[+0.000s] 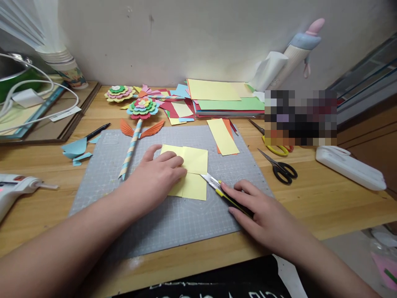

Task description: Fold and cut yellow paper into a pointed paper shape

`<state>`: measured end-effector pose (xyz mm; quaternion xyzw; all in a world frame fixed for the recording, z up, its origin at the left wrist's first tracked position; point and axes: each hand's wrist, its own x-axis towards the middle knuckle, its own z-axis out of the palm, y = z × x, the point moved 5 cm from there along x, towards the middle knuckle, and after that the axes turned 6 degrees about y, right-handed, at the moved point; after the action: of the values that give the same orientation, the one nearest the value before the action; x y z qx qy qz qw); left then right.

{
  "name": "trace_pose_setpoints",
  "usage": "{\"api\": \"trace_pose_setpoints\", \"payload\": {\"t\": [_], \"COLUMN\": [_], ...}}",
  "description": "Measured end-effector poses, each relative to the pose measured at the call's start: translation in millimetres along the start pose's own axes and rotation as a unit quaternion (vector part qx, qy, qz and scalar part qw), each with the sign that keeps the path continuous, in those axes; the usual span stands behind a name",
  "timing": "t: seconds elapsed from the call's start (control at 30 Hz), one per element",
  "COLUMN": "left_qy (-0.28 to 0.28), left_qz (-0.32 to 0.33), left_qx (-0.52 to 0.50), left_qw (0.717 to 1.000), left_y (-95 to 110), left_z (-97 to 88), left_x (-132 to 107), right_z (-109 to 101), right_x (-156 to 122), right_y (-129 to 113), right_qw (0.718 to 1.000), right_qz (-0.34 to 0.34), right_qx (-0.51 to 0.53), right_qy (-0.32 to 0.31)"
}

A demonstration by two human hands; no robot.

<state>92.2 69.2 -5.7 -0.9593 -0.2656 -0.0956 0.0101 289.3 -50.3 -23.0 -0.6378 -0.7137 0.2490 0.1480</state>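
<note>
The left grip (156,176) lies flat, palm down, on a folded yellow paper sheet (195,165), fingers together and thumb spread towards the far edge; it presses the sheet and closes round nothing. The sheet rests near the middle of a grey cutting mat (186,223), which covers the centre of the wooden surface (325,198).

The right grip (257,209) is closed round a yellow utility knife (218,188), forefinger laid along its handle. The blade points towards the left edge of the surface, and its tip meets the right border of the sheet, just beside the left fingertips.

On the mat's left part lies a paper flower (143,106) on a striped stick. A yellow paper strip (222,136) sits at the mat's far right corner. Black scissors (281,169) and yellow-handled scissors (274,148) lie right of the mat. A stack of coloured paper (229,103) stands at the far edge, and a glue gun (15,186) is at the left edge.
</note>
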Motion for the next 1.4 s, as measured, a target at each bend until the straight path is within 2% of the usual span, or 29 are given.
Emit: {"api": "trace_pose_setpoints", "payload": {"t": [0.3,0.83,1.03,1.4], "left_qy": [0.012,0.011,0.020,0.022], "left_qz": [0.000,-0.002,-0.001,-0.063], "left_qx": [-0.009,-0.003,-0.013,-0.076], "left_qw": [1.000,1.000,1.000,0.995], "left_y": [0.9,0.8,0.7,-7.0], "left_z": [-2.0,-0.8,-0.8,-0.6], "left_x": [-0.2,-1.5,-0.8,1.5], "right_z": [2.7,21.7,24.6,25.2], "right_x": [-3.1,-6.1,-5.7,-8.4], "right_y": [-12.1,-32.4,-38.2,-38.7], "right_qw": [1.000,0.999,0.999,0.999], "right_qz": [0.014,0.018,0.004,0.015], "right_qx": [0.023,-0.021,-0.039,-0.046], "right_qy": [-0.011,-0.022,0.012,0.004]}}
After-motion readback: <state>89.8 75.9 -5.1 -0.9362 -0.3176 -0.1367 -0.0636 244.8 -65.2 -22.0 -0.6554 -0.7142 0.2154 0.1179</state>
